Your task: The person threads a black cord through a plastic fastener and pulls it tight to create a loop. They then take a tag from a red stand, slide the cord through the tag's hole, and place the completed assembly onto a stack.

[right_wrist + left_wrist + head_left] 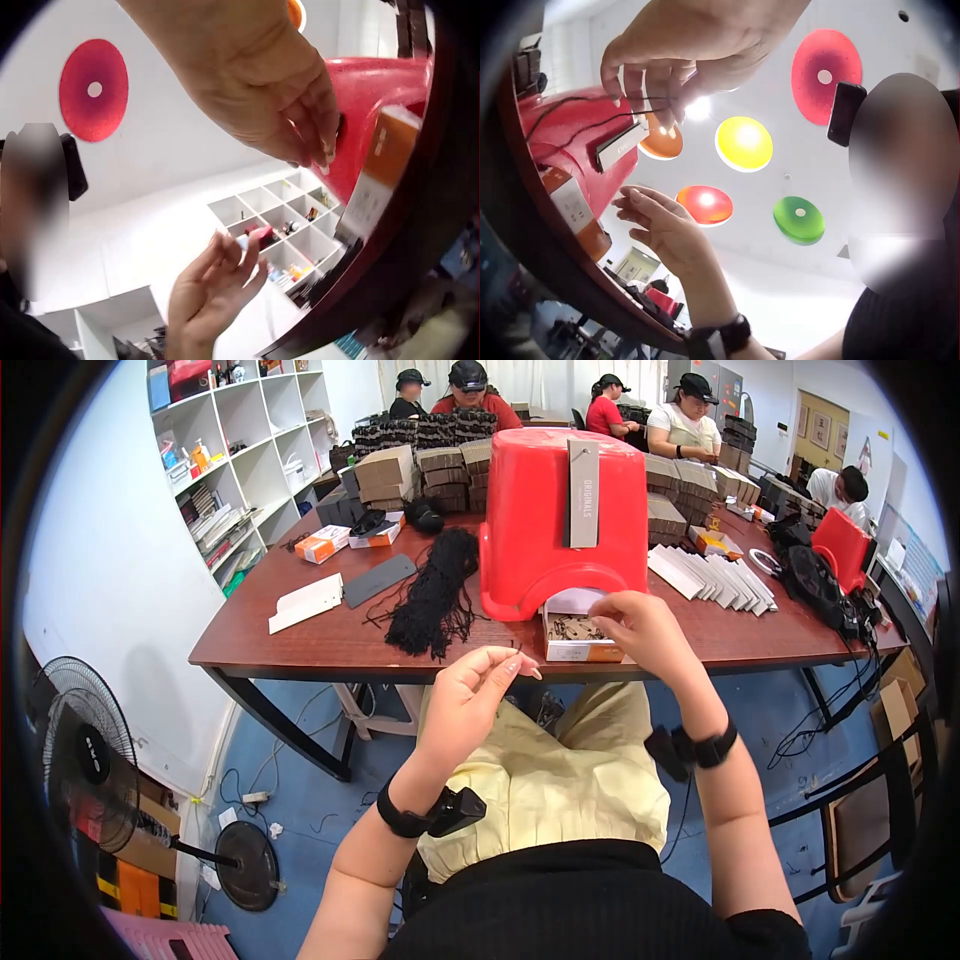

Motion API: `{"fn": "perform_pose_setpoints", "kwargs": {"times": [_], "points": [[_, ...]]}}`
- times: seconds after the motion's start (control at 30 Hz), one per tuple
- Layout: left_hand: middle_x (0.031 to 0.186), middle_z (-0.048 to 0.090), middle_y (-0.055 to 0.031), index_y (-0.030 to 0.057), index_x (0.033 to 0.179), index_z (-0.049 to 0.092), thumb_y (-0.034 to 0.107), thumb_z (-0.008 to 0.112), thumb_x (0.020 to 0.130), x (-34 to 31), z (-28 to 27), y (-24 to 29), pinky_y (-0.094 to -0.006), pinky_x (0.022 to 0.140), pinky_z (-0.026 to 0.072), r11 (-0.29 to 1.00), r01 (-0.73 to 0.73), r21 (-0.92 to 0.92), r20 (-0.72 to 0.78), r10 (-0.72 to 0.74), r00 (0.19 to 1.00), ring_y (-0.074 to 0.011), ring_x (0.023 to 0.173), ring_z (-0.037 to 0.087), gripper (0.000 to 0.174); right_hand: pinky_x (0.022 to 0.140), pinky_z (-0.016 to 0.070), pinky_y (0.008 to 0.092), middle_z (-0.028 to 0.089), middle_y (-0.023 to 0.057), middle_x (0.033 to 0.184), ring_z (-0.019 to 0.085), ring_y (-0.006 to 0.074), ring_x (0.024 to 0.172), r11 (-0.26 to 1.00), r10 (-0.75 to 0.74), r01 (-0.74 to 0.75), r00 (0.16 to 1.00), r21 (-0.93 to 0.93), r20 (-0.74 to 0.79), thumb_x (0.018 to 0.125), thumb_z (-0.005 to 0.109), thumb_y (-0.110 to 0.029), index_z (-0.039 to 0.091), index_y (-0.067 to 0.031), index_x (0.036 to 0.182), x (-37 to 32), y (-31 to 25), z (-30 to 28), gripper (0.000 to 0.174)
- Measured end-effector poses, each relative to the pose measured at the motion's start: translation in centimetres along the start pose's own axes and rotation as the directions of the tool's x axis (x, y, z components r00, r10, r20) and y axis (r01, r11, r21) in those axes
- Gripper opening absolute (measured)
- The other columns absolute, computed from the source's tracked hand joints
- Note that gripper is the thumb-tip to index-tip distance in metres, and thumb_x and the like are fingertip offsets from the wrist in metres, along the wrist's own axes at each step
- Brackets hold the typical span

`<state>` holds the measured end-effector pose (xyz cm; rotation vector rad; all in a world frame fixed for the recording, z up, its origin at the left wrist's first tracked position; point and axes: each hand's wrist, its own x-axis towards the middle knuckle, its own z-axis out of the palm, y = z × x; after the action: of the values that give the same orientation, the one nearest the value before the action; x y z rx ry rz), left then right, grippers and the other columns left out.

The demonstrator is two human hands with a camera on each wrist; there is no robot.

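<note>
My left hand is over the table's front edge, thumb and fingers pinching a thin black cord whose two strands trail away in the left wrist view. My right hand is beside an open white-and-orange box that holds many small brownish metal pieces. Its fingers are bent together, and a small dark piece shows at the fingertips in the right wrist view. Left of the box lies a thick bundle of black cords. A grey tag lettered ORIGINALS hangs on an upturned red plastic tub.
White tags and a dark grey tag lie left on the table. A fanned row of pale tags lies right. Stacked tags stand behind, with several people working beyond. A fan stands left.
</note>
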<state>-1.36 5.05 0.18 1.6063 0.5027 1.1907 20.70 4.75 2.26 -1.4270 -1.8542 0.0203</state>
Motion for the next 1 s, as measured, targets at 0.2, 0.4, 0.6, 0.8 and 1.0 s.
{"fn": "perform_pose_setpoints", "kwargs": {"times": [0.2,0.4,0.6,0.8,1.0], "points": [[0.079,0.057,-0.0052,-0.0043,0.091,0.056,0.006,0.048,0.081,0.5,0.2,-1.6,-0.0206,0.069,0.0410,0.984,-0.051,0.171,0.060,0.041,0.997,-0.0097,0.073,0.053,0.017,0.060,0.0435,0.0316,0.059,0.0112,0.072,0.056,0.0238,0.067,0.937,0.083,0.025,0.953,-0.349,0.290,0.064,0.062,-0.018,0.060,-0.0026,0.076,3.4,2.1,3.7,0.020],[0.076,0.057,-0.0056,-0.0035,0.098,0.054,0.004,0.049,0.079,0.7,-0.1,-2.7,-0.0197,0.068,0.0409,0.992,-0.003,0.126,0.097,-0.009,0.995,-0.0093,0.070,0.054,0.020,0.061,0.0433,0.0345,0.058,0.0100,0.070,0.056,0.0256,0.069,0.993,0.026,0.010,0.954,-0.117,0.300,0.061,0.062,-0.018,0.061,-0.0057,0.072,4.2,4.0,5.3,0.016],[0.075,0.060,-0.0095,-0.0050,0.106,0.045,0.003,0.052,0.077,0.7,0.9,-1.3,-0.0204,0.069,0.0421,0.985,0.113,-0.130,-0.011,-0.115,0.993,-0.0099,0.072,0.056,0.031,0.049,0.0424,0.0257,0.058,0.0067,0.059,0.056,0.0144,0.054,0.975,0.131,-0.138,0.990,0.172,0.050,0.065,0.063,-0.011,0.061,-0.0038,0.073,2.9,2.2,2.5,0.011],[0.074,0.060,-0.0090,-0.0029,0.085,0.055,0.002,0.055,0.075,0.3,1.0,-2.0,-0.0213,0.067,0.0431,0.958,0.162,-0.237,0.006,-0.165,0.986,-0.0111,0.070,0.056,0.011,0.045,0.0425,0.0178,0.058,0.0052,0.064,0.055,0.0074,0.056,0.755,0.278,-0.293,0.953,0.586,0.120,0.072,0.060,-0.009,0.060,0.0028,0.079,-0.9,-1.7,1.1,0.014],[0.069,0.058,-0.0048,-0.0027,0.080,0.057,0.002,0.056,0.074,-0.6,1.8,-0.7,-0.0202,0.061,0.0419,0.968,0.196,-0.154,-0.043,-0.204,0.978,-0.0086,0.065,0.053,0.008,0.051,0.0479,0.0196,0.059,0.0091,0.077,0.058,0.0115,0.064,0.502,0.284,-0.359,0.928,0.787,0.242,0.075,0.056,-0.005,0.057,0.0044,0.089,-4.1,-4.1,1.7,0.017]]}}
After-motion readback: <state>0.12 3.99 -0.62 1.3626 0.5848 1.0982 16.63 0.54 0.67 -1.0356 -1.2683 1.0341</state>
